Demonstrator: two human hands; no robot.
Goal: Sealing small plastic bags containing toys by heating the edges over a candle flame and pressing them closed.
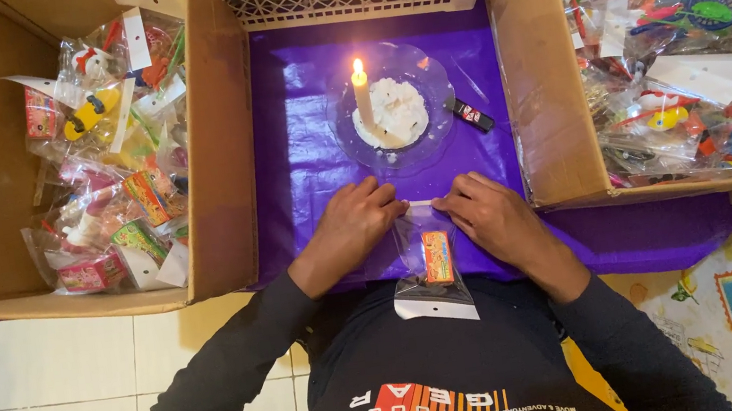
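Pinching the top edge of a clear packet [431,258] with my left hand [352,226] and right hand [490,217], both closed on it, at frame centre, below a lit candle [361,92].

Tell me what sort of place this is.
Probably a home floor set up as a small packing spot: tiled floor, two cardboard boxes of bagged toys, a lit candle on purple sheet, both hands pressing a clear packet.
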